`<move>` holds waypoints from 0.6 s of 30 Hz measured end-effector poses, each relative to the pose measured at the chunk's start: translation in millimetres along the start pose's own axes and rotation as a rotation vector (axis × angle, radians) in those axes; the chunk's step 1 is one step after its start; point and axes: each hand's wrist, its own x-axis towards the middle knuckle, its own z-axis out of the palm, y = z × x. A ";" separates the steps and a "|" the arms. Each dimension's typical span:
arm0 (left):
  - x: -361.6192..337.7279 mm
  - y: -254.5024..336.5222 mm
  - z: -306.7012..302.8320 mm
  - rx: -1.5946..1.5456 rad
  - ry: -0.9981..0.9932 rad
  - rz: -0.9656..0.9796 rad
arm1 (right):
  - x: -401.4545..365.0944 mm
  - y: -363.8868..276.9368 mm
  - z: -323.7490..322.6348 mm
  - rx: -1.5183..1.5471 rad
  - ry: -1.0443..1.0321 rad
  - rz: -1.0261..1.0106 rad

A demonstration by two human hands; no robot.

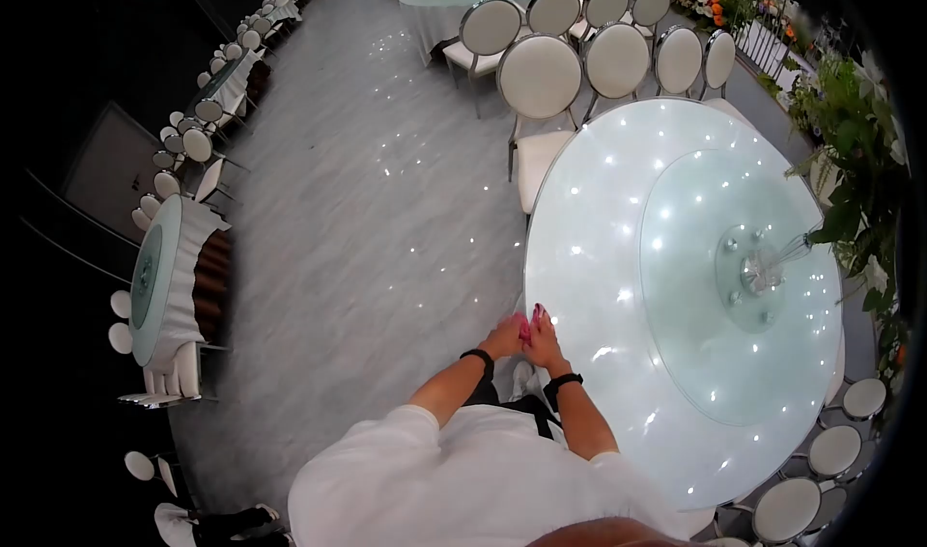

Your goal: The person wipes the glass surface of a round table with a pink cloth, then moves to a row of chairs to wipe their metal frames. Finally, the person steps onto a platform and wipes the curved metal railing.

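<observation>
Both hands meet in front of my body, at the near-left edge of a round white table (570, 373). Between them is a small crumpled pink cloth (524, 328). My left hand (504, 337) is closed on the cloth from the left. On the other side, my right hand (545, 342) presses against the cloth, its fingers pointing up beside the table rim. Part of the cloth is hidden by the fingers. A frosted glass turntable (676, 354) lies on the table, with a clear glass piece (763, 275) at its centre.
White round-backed chairs (541, 76) line the table's far side, and more chairs (787, 508) stand at lower right. Flowers and leaves (855, 151) overhang the right edge. Another round table (159, 267) is at left, across the grey floor (357, 257). Another person (179, 526) shows at lower left.
</observation>
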 end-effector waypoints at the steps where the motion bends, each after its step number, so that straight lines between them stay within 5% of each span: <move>1: 2.6 3.8 1.6 -0.003 0.003 0.008 | 1.1 0.4 -1.0 0.030 -0.046 0.031; 4: 3.6 21.7 3.2 0.015 0.064 -0.043 | -14.3 3.0 -20.5 0.118 -0.112 0.141; 6: 16.2 32.8 -0.8 0.094 -0.044 0.163 | -29.9 5.8 -43.9 0.143 -0.072 0.205; 11: 27.7 53.1 17.0 0.136 -0.253 0.327 | -76.8 -7.4 -76.1 0.038 0.050 0.454; 16: 44.6 43.8 -22.8 0.179 -0.313 0.485 | -55.6 -21.0 -46.7 -0.077 0.133 0.612; 18: 65.5 25.6 -36.4 0.205 -0.340 0.556 | -34.3 -15.0 -45.2 -0.108 0.108 0.530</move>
